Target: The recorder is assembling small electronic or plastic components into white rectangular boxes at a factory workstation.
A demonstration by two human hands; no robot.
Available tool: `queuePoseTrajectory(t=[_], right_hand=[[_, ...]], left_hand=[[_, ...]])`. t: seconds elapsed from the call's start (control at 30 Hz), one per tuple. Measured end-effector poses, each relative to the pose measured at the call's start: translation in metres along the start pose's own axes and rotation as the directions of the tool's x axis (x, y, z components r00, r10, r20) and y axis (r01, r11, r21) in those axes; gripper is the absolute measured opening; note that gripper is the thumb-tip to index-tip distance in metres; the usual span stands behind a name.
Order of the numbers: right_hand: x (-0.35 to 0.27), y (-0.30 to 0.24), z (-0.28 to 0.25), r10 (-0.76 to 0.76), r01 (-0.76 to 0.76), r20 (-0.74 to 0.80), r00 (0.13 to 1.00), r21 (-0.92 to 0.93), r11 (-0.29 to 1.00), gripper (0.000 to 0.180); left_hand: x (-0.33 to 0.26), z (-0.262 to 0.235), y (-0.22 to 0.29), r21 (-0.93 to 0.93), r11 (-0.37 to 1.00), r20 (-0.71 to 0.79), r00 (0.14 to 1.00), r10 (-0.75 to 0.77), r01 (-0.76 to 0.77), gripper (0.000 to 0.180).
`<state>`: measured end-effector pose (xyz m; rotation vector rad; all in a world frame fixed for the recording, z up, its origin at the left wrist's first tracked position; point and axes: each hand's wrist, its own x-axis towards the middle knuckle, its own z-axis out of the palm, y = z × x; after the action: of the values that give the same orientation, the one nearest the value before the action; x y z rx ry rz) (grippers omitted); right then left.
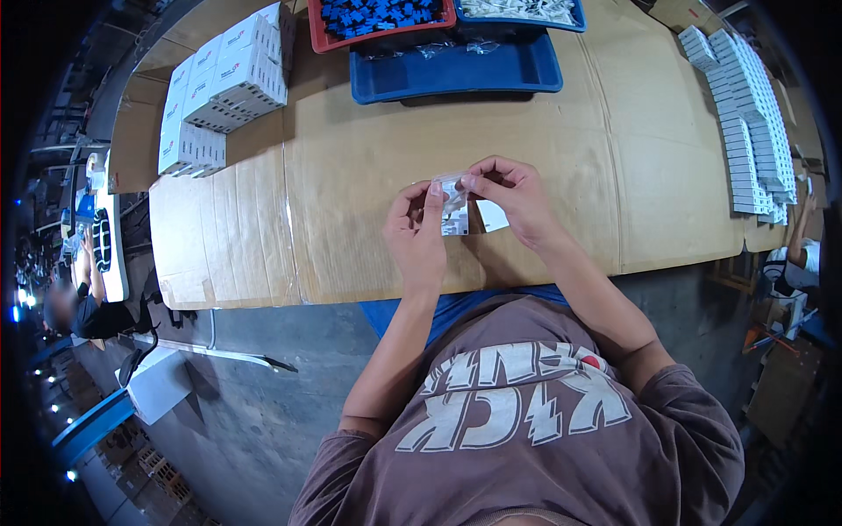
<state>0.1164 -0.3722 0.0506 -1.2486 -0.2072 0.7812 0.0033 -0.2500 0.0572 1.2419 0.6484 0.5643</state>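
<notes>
In front of my body, above the cardboard-covered table, both hands hold a small clear plastic bag [453,198]. My left hand [416,230] is closed on its left side, thumb lying along the front. My right hand [519,200] pinches the bag's upper right corner between thumb and fingertips. Something pale or silvery shows through the plastic, but I cannot make out what it is. Just right of the bag, partly behind my right hand, lies a flat white piece [491,216], perhaps paper or a box.
Stacked white boxes [230,79] stand at the far left, more stacked boxes [745,123] at the right edge. At the back are a red bin [386,42] of blue parts, a blue bin of white bagged pieces, and a blue tray [456,77]. Other people sit at both sides.
</notes>
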Motion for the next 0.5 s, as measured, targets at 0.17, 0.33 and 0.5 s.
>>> queuePoseTrajectory(t=[0.17,0.33,0.5], right_hand=[[-0.0016,0.0028,0.0035,-0.074,0.075,0.035,0.997,-0.023,0.997,0.011],[-0.0015,0.0069,0.0057,-0.105,0.105,0.011,0.994,-0.034,0.994,0.009],[-0.0009,0.0073,0.0016,-0.113,0.113,0.011,0.994,-0.017,0.993,0.007]], left_hand=[[-0.0012,-0.0008,-0.0029,0.006,1.0,-0.013,1.0,-0.001,0.001,0.019],[-0.0035,0.0038,-0.0028,-0.044,0.999,-0.022,1.0,0.003,-0.004,0.019],[-0.0031,-0.0003,-0.0025,-0.032,0.998,0.042,0.998,-0.047,0.048,0.018]])
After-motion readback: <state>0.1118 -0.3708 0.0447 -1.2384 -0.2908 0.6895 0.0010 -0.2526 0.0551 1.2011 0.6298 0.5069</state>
